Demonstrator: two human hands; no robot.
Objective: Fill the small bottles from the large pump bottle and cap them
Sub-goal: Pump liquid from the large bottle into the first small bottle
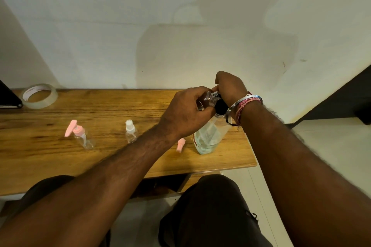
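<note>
Fingers around small bottle

Both forearms bare, no sleeves showing. On the right wrist, a silver bangle alongside pink-and-red woven thread bands. Dark trousers cover the person's knees below.

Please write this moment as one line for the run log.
left hand: holds small bottle at pump | right hand: on pump head of large pump bottle | two small bottles stand capped
</note>
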